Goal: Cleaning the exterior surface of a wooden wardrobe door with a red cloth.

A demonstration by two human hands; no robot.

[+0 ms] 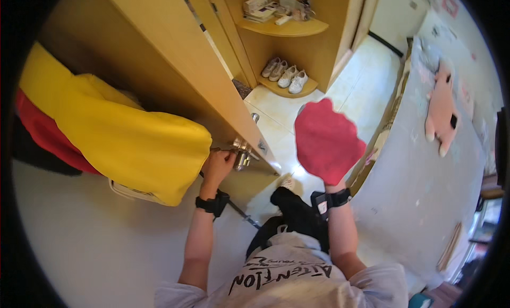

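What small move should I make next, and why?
Perhaps bring the red cloth toward the metal door fitting: the cloth covers your right hand and is away from the door, while your left hand is right by that fitting.

You're in a home, by the look of it: past the wooden door (pixel 178 56), pairs of shoes (pixel 287 76) line a rounded corner shelf (pixel 289 93), and a pink plush toy (pixel 442 110) lies to your right.

Left hand (pixel 217 167) curled, right forearm (pixel 342 231) extended (right hand hidden)
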